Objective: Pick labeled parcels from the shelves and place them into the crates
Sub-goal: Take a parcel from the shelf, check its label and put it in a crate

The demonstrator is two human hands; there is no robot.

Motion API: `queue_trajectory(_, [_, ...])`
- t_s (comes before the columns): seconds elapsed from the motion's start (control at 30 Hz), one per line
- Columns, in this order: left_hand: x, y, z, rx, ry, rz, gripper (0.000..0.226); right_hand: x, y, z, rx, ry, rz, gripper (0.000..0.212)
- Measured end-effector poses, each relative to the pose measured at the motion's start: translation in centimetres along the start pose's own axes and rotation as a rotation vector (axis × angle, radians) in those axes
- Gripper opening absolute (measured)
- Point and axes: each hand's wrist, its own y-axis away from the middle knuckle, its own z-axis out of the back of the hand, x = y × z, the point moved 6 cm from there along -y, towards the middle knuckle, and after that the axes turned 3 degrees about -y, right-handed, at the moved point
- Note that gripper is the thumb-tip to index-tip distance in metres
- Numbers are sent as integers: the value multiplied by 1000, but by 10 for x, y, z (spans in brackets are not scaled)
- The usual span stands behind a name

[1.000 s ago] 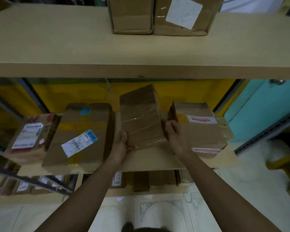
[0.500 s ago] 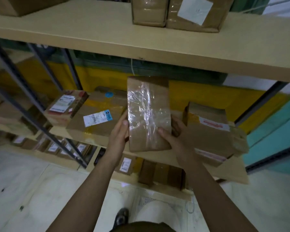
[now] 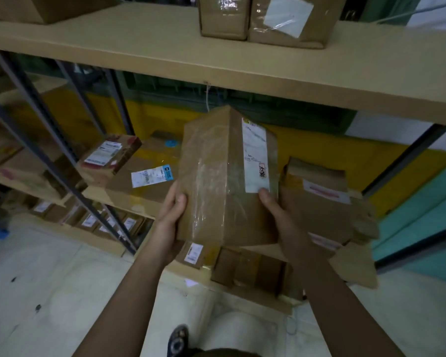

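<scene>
Your left hand (image 3: 170,217) and right hand (image 3: 281,217) both grip the brown taped parcel (image 3: 211,181) at its lower end. The left thumb lies on the glossy taped face with the fingers wrapped behind. The right thumb presses the bottom of the white shipping label (image 3: 255,155), with that hand's fingers curled under the right side.

The parcel stands between your hands with its long axis running up and away from you. One corner edge is turned toward you, so the taped face looks left and the labelled face looks right. Most of its length sits above your grip, so it will likely want to tip as you carry it.

Its base sits about level with the front of the middle shelf (image 3: 358,264); I can't tell whether it touches. Just beside your right hand lies a crumpled parcel (image 3: 319,210), and behind your left a flat parcel (image 3: 150,176) with a blue-cornered label. Further up, two boxes (image 3: 263,19) sit on the upper shelf (image 3: 139,42).

No crate shows, so you'll have to turn away to find one.
</scene>
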Motion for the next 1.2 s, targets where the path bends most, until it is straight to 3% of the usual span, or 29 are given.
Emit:
queue_trajectory(0.23, [-20, -8, -15, -42, -376, -164, 41, 25, 11, 7, -70, 96, 140, 42])
queue_trajectory(0.3, [-18, -6, -22, -14, -338, -130, 47, 27, 12, 9, -78, 123, 162, 46])
queue_trajectory(0.43, [-12, -4, -29, 34, -281, -70, 83, 30, 15, 9, -82, 172, 211, 56])
queue_trajectory(0.7, [-9, 0, 0, -70, -188, -5, 69, 27, 10, -16, 5, 204, 219, 55])
queue_trajectory(0.97, [-30, 21, 90, -241, -62, 3, 74, 11, -2, -106, 179, 201, 203, 62])
queue_trajectory(1.2, [-71, 64, 215, -462, -36, -64, 77, -10, 0, -248, 378, 177, 162, 58])
